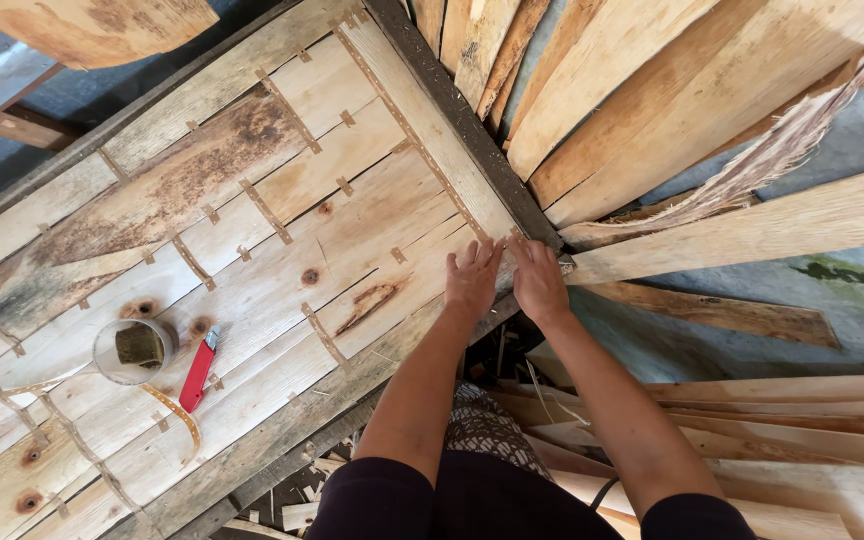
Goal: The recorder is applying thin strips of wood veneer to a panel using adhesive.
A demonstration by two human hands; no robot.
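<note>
Left hand [472,278]: it lies flat on the veneer sheet [252,260], fingers spread out. The grip is open and holds nothing.
Right hand [537,280]: it rests just beside the left hand, flat on the sheet's corner at the dark table edge [472,130]. Its grip is open too, and it holds nothing.
Veneer sheet: it is right under both hands and stretches away to the left of them. It is made of many thin wood pieces laid side by side on the table.
Done so far: lots of small tape strips [267,212] already join the pieces, near the hands and far off to the left. Most seams look taped.
Left to do: I think only the corner under the hands still needs pressing or checking. I cannot tell if any seam there is open.
Tape roll [135,350]: well off to the left of the hands, lying on the sheet.
Red cutter [198,370]: just beside the roll, not touched.
Loose veneer strips [672,110]: piled past the right hand and below it.
</note>
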